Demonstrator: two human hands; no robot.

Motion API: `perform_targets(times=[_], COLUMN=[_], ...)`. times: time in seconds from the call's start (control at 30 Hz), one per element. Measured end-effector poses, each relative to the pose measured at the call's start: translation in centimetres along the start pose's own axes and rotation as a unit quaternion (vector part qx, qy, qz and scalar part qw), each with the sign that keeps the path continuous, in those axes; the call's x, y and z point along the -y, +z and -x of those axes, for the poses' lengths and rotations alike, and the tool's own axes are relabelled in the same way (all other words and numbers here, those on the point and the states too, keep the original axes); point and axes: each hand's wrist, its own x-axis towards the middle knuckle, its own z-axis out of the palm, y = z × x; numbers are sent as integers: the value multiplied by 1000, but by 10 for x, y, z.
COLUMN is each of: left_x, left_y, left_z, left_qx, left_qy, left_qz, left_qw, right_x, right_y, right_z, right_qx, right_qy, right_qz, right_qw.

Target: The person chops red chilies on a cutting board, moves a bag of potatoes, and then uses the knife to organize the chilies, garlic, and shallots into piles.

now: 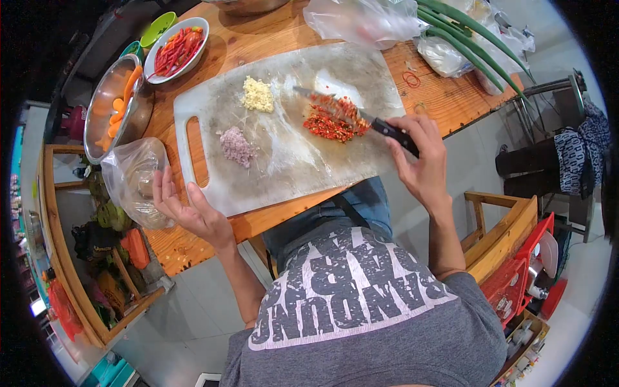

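Note:
My right hand grips the black handle of a knife. Its blade lies across a pile of chopped red chili on the white cutting board. My left hand rests open at the board's near left corner, fingers spread, next to a clear plastic bag. A small heap of minced garlic and a heap of chopped shallot also sit on the board.
A wooden table bears the board. At the left stand a metal bowl of carrot pieces and a white bowl of red chili strips. Green onions and plastic bags lie at the right. A wooden shelf stands below.

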Motion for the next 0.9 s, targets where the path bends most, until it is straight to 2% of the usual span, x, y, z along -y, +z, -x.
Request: perform_targets(times=[0.23, 0.57, 0.77, 0.9], left_x=[6, 2, -3, -4], left_y=[-2, -8, -11, -10], left_z=[0, 1, 0, -1], left_qx=[13, 19, 23, 31], left_qy=[14, 1, 10, 21], left_qz=[-31, -12, -44, -69], left_qw=[999, 1000, 999, 997], right_x=[17, 9, -2, -4], right_y=[14, 5, -11, -11], right_z=[24, 22, 23, 22], right_qx=[12, -19, 47, 64], right_qy=[-37, -13, 4, -33], right_qz=[-8, 40, -52, -23], right_qw=[999, 999, 998, 997])
